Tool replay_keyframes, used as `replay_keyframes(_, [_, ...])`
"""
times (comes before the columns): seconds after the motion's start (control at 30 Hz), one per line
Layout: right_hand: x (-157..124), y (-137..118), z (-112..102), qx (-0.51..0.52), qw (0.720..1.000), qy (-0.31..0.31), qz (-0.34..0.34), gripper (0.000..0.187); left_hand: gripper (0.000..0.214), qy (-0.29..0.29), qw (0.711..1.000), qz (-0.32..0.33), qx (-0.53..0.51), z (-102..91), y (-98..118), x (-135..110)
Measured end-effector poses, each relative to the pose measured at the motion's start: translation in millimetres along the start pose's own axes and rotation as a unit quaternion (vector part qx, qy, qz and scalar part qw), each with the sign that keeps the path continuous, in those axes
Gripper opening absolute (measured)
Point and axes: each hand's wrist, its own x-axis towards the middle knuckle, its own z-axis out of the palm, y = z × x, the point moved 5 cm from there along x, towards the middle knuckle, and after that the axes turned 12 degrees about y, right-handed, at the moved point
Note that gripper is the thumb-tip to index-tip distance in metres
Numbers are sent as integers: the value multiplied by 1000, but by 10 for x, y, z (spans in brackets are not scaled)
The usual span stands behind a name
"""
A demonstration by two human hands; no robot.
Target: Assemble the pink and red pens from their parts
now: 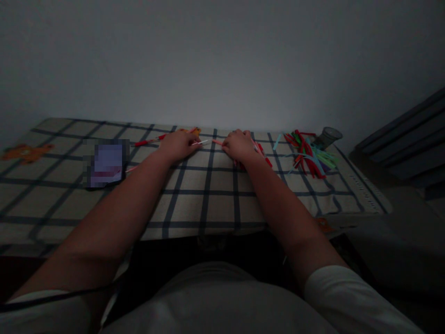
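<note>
Over the far middle of the table, my left hand (179, 146) pinches a thin white stick (206, 141) that points right. Facing it, my right hand (239, 146) is closed on a narrow pinkish-red strip (217, 142), whose tip sticks out to the left. A small gap seems to lie between the stick and the strip. Red and white pieces (264, 155) lie beside and partly under my right hand; their kind is too dark to make out. Left of my left hand rests a slim red item (142, 143), perhaps a pen, partly hidden by the hand.
A checked cloth (187, 199) covers the table, which meets a plain wall (215, 65). At left lies a phone or tablet (107, 162) with a blurred screen. A tangle of coloured strips (309, 155) sits at right, beside a see-through cup (328, 136).
</note>
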Motion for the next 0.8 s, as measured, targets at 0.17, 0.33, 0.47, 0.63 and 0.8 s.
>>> replay_keyframes(0.17, [23, -30, -65, 30, 999, 25, -16, 45, 48, -8, 1000, 19, -12, -3, 6, -17])
replay_keyframes(0.33, [20, -107, -114, 65, 996, 41, -52, 45, 46, -3, 999, 24, -24, 10, 3, -25])
replay_keyframes(0.47, [1, -157, -129, 70, 995, 30, -70, 44, 45, -1, 999, 31, -20, 7, 14, -22])
replay_keyframes(0.63, [0, -155, -110, 65, 995, 11, -72, 43, 42, -8, 999, 35, -19, -15, 40, -34])
replay_keyframes(0.8, [26, -126, -64, 53, 996, 18, -68, 43, 43, -12, 999, 39, -21, -43, 74, -53])
